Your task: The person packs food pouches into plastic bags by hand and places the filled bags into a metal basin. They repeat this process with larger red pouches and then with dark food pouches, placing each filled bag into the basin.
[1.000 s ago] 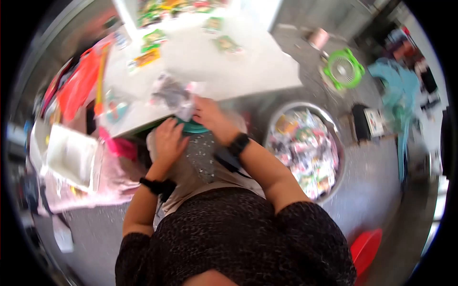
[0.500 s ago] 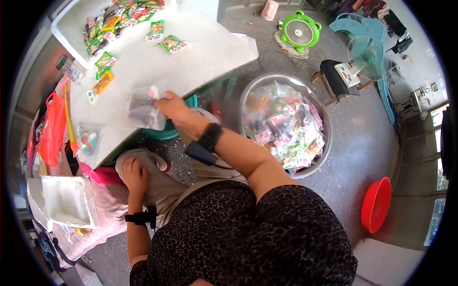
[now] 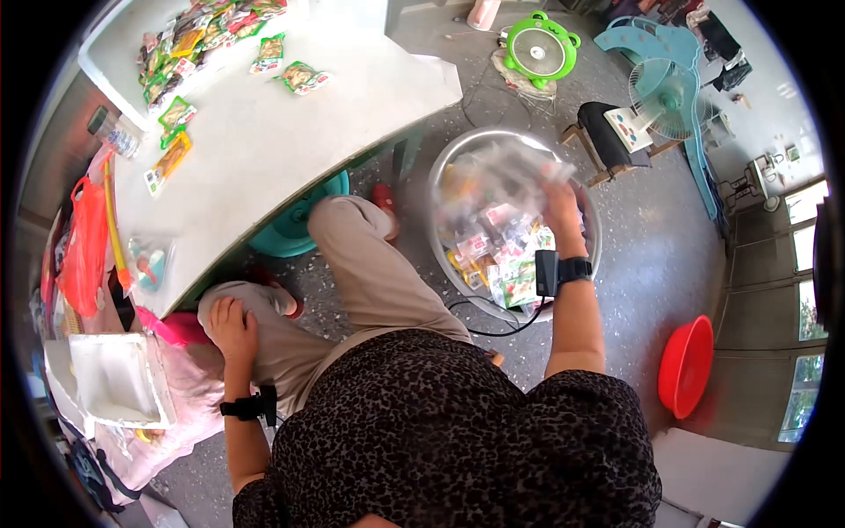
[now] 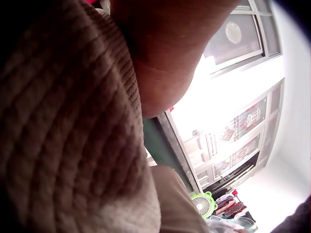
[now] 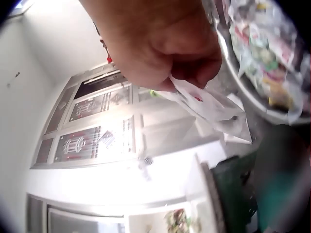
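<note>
Over the large metal basin [image 3: 591,255], my right hand [image 3: 562,213] grips a clear plastic bag [image 3: 515,172] by its edge. The bag is blurred, and its contents do not show. In the right wrist view, curled fingers of the right hand [image 5: 170,53] pinch the translucent bag [image 5: 211,109], with part of the basin [image 5: 238,77] beside it. Small printed packets [image 3: 510,280] in clear bags fill the basin. On my left knee lies my left hand [image 3: 231,330], its fingers relaxed on the trouser leg. The left hand [image 4: 167,63] partly shows in the left wrist view.
The white table [image 3: 264,132] carries several green and orange packets [image 3: 304,77] and a white bin [image 3: 110,66] of more packets. Below its edge stands a teal tub [image 3: 286,242]. A green fan [image 3: 539,53], a chair [image 3: 607,141] and a red basin [image 3: 687,365] stand on the floor.
My right hand has carried the plastic bag rightward from the table edge to above the metal basin. My left hand has left the table edge and come down onto my knee.
</note>
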{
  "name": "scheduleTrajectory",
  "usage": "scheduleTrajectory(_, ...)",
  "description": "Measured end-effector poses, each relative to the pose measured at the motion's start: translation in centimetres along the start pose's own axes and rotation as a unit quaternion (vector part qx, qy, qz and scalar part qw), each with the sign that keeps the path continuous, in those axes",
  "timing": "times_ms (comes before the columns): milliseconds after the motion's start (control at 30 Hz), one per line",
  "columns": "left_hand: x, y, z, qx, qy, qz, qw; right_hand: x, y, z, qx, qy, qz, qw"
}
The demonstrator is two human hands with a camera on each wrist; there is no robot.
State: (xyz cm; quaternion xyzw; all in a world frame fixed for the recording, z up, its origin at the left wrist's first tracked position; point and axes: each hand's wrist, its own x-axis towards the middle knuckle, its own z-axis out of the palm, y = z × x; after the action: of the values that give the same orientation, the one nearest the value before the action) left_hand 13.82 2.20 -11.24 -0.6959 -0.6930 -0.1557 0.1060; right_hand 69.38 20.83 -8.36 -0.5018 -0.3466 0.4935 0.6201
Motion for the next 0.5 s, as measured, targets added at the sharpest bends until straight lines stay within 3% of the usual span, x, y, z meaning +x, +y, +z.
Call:
scheduleTrajectory(133,0.2,0.3,-0.1,0.011,0.007,0.005,1.0,2.1,7.2,-11.2,-0.013,0.028,0.062,0.998)
scheduleTrajectory(200,0.2,0.3,-0.2,0.014,0.009,0.005,1.0,2.4,8.7,-13.6,-0.075,0.082,0.183,0.977)
scheduleTrajectory(233,0.1,0.4,-0.3,0.018,0.009,0.005,1.0,2.4,9.8,-13.9,-0.011,0.126,0.164,0.978)
scheduleTrajectory(333,0.1,0.5,-0.4,0.027,0.011,0.009,1.0,3.8,10.0,-15.3,-0.094,0.093,0.172,0.976)
scheduleTrajectory(367,0.0,0.4,-0.4,0.029,0.011,0.01,0.999,4.0,9.0,-13.9,0.035,0.111,0.173,0.978)
scheduleTrajectory(400,0.0,0.4,-0.4,0.032,0.011,0.009,0.999,3.3,6.5,-11.2,0.058,0.107,0.157,0.98)
scheduleTrajectory(433,0.1,0.3,-0.4,0.034,0.012,0.008,0.999,5.0,7.3,-12.3,0.071,0.089,0.131,0.985)
scheduleTrajectory(500,-0.1,0.3,-0.5,0.037,0.015,0.002,0.999,6.9,9.1,-15.3,-0.047,0.117,0.089,0.988)
